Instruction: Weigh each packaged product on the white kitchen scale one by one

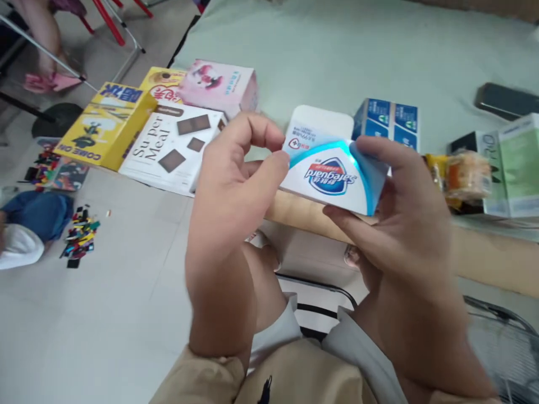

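A white and blue Safeguard soap box (pixel 322 171) is held up in front of me, over the table's near edge. Its printing appears upside down, and a white flap (pixel 322 119) stands out at its far side. My right hand (pixel 410 210) grips the right end, fingers on top and thumb along the lower edge. At the left end, my left hand (pixel 236 179) pinches the box's edge between thumb and forefinger; the other fingers curl behind it. Just beyond the soap box lies a blue box (pixel 387 119), partly covered by it and my right hand.
On the table's left are a yellow box (pixel 105 126), a white Super Meal box (pixel 172 148) and a pink box (pixel 221 84). To the right lie wrapped snacks (pixel 467 174), a green and white box (pixel 517 168) and a dark phone (pixel 507 101). Toy bricks (pixel 82 235) cover part of the floor.
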Demonstrator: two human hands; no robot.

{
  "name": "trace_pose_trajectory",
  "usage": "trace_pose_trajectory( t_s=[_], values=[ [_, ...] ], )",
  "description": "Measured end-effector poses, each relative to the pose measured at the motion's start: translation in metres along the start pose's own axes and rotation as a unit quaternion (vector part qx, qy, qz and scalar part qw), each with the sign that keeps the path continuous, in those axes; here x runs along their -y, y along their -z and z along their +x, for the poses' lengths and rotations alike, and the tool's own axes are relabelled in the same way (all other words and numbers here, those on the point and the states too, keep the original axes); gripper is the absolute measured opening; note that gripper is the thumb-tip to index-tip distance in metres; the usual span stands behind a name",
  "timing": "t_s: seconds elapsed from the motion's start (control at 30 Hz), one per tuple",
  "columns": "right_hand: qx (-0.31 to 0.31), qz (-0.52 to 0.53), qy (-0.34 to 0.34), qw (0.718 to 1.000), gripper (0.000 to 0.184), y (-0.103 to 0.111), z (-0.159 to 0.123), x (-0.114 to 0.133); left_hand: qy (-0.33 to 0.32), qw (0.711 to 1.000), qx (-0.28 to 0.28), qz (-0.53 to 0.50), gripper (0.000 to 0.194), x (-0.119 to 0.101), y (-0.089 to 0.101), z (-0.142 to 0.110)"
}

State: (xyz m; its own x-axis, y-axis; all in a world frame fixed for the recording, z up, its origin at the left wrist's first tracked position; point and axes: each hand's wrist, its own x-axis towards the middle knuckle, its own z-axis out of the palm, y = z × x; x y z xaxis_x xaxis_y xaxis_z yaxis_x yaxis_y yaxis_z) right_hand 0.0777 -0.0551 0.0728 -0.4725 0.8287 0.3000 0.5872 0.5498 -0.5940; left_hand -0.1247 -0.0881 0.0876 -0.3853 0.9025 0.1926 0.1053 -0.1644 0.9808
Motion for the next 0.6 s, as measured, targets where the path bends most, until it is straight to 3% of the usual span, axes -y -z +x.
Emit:
trace_pose_trajectory(
  t_s=[0.1,0.2,0.37,0.5,0.6],
  values=[
    [-0.022,-0.018,0.024,0.999,0.057,-0.030,0.020,-0.001,0.050,0.998,-0.022,0.025,0.009,0.012,0.027,0.008],
    [-0.032,-0.083,0.013,0.996,0.054,-0.048,0.039,-0.017,0.072,0.997,-0.031,0.024,0.008,0.026,0.036,0.015],
    [-0.017,-0.143,-0.053,0.988,0.060,-0.058,0.050,-0.037,0.105,0.993,-0.021,0.054,0.005,0.045,0.024,0.021],
    [-0.006,-0.174,-0.101,0.979,0.072,-0.055,0.047,-0.035,0.103,0.991,-0.010,0.080,0.023,0.052,0.011,0.024],
    [-0.001,-0.168,-0.090,0.982,0.071,-0.055,0.047,-0.036,0.108,0.991,0.000,0.078,0.030,0.057,0.001,0.030]
  ],
)
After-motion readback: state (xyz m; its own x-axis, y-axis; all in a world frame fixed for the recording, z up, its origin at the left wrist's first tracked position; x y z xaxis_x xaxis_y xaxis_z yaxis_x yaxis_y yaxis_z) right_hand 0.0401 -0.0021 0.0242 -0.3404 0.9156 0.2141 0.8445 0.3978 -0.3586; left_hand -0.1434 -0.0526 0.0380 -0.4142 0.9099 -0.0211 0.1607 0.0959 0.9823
